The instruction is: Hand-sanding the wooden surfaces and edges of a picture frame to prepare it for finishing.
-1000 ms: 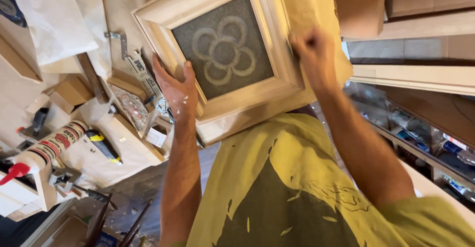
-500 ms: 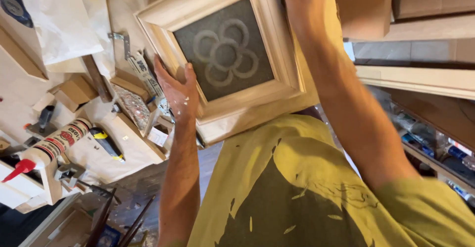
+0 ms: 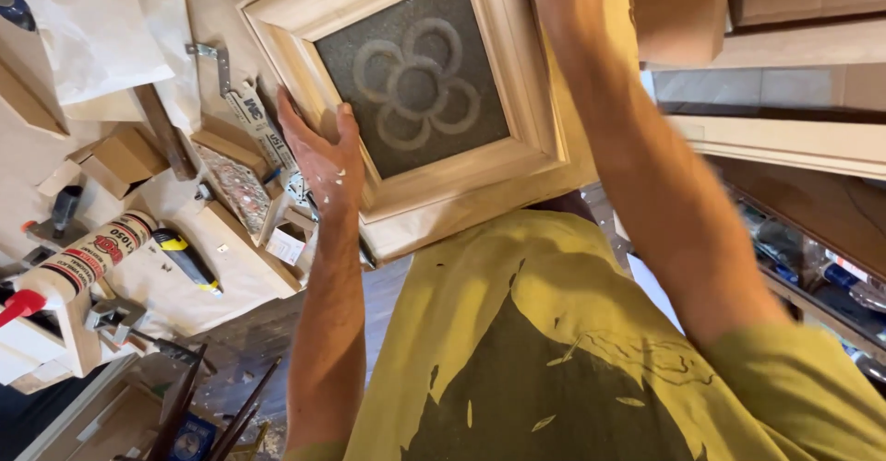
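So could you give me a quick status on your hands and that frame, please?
Left hand flat on the frame, fingers open. Right hand out of view above; only the forearm shows. Tile sits in the frame. Nothing in the way.

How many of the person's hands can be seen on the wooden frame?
1. The left hand lies flat on the frame at its lower left edge. The right arm reaches up along the frame's right side, but that hand is cut off by the picture's top edge.
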